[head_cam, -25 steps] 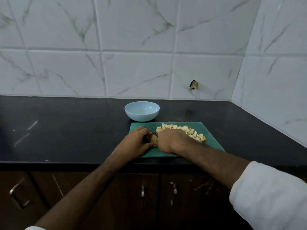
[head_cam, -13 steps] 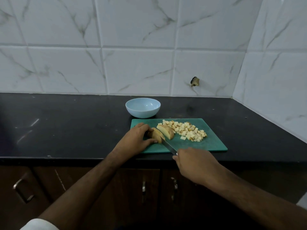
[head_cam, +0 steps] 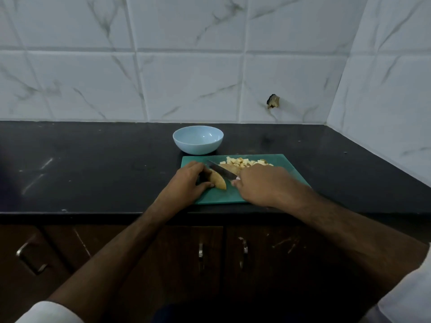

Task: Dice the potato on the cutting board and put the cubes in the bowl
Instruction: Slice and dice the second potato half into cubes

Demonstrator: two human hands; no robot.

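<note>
Head view: left hand [head_cam: 186, 183] curls its grip round a potato piece [head_cam: 219, 181] on the green cutting board [head_cam: 289, 171]. Right hand [head_cam: 263, 185] wraps its grip on the knife [head_cam: 220, 170], blade angled between that piece and another potato piece [head_cam: 231, 169]. Cubes [head_cam: 242, 162] piled at the board's far edge. Blue bowl [head_cam: 198, 139] just behind the board on the black surface [head_cam: 93, 169].

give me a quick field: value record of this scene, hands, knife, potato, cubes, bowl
left hand: holds a potato piece on the cutting board
right hand: grips the knife
knife: blade angled between the held piece and a second potato piece
cubes: piled at the board's far side
bowl: pale blue, behind the board, no cubes inside
counter: black
</note>
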